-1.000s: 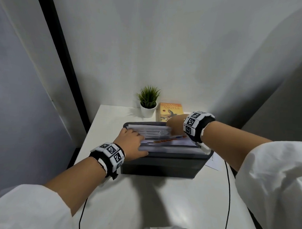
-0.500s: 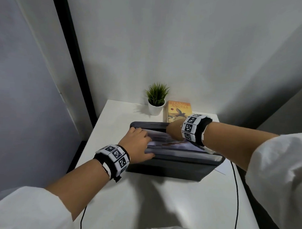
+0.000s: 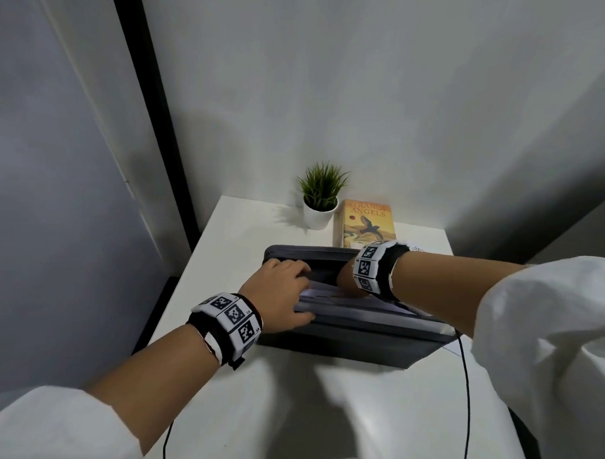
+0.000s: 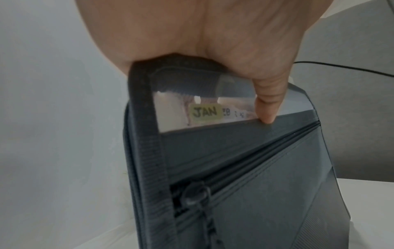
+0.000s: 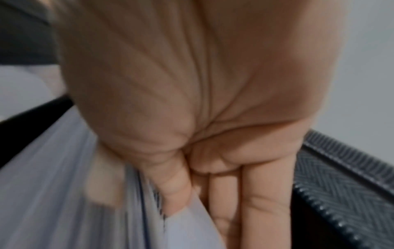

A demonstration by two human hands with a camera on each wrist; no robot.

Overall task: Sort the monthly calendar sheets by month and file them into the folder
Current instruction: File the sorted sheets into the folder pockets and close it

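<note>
Now L hand [image 3: 280, 290] grips folder [image 3: 341, 344] edge, R hand [image 5: 192, 101] pinches sheets [image 5: 64, 185] inside.

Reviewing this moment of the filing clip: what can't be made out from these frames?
- Head view: the right hand has its fingers hidden behind the wristband and inside the folder.
- Right wrist view: print on the sheets is blurred; month unreadable.
- Left wrist view: only the JAN tab reads; the other tabs are hidden behind the front panel and the left hand.
- Head view: the paper under the folder's right corner is mostly covered.
</note>
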